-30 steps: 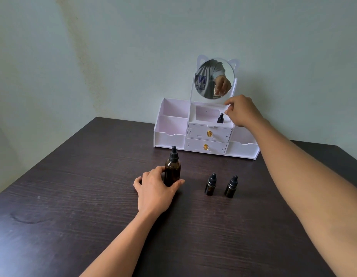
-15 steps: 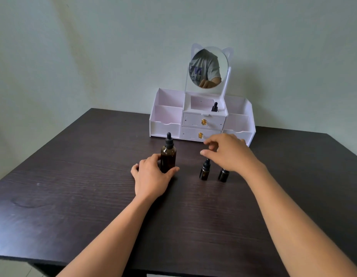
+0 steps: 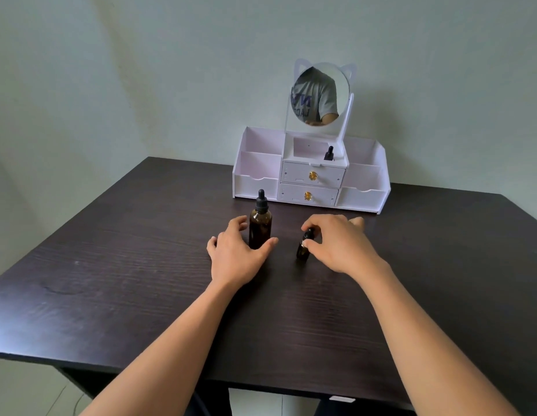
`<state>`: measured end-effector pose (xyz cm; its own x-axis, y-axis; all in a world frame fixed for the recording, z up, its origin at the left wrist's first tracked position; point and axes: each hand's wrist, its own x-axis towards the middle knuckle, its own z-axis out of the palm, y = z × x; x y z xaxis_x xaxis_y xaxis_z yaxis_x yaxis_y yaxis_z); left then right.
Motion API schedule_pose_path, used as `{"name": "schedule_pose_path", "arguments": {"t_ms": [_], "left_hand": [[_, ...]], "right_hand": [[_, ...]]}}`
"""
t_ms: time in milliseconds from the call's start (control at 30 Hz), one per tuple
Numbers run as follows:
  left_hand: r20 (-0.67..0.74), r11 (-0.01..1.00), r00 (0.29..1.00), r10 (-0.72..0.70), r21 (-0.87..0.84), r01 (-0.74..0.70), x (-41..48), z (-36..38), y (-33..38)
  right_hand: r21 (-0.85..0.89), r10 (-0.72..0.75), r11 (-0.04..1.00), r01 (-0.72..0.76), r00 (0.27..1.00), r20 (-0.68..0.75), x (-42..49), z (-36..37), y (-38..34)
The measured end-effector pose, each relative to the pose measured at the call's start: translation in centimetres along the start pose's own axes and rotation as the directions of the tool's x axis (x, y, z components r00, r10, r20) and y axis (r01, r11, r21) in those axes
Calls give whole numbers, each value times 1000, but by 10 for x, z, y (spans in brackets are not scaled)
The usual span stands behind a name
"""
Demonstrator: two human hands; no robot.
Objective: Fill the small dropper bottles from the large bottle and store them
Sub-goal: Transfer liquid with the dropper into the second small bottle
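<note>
Head camera: your left hand (image 3: 234, 256) seems to grip one large bottle (image 3: 260, 228); right hand (image 3: 339, 246) pinches one small bottle (image 3: 302, 252), second small bottle (image 3: 329, 154) shelved.

On the counter (image 3: 111, 265) the large bottle (image 3: 260, 225) stands just left of a small bottle (image 3: 303, 251), both around the middle. Behind them, at the far edge, sits an organizer (image 3: 255, 184) with a mirror (image 3: 319, 94) rising from it (a second small bottle (image 3: 329, 154) stands in its upper middle compartment, right side).
</note>
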<state>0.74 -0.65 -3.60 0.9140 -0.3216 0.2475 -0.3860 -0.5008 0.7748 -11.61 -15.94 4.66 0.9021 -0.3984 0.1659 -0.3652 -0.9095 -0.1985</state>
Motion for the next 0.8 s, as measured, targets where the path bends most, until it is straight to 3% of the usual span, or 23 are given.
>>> {"name": "schedule_pose_path", "arguments": {"t_ms": [133, 300, 800], "left_hand": [[63, 994, 997, 34, -102, -28, -16, -13, -4], [105, 993, 988, 112, 19, -114, -31, -18, -8], [100, 980, 988, 118, 149, -132, -27, -19, -18]], "right_hand": [[102, -12, 995, 18, 998, -61, -5, 2, -19], [164, -54, 984, 65, 996, -76, -7, 7, -42], [131, -125, 983, 126, 992, -15, 2, 25, -77]]}}
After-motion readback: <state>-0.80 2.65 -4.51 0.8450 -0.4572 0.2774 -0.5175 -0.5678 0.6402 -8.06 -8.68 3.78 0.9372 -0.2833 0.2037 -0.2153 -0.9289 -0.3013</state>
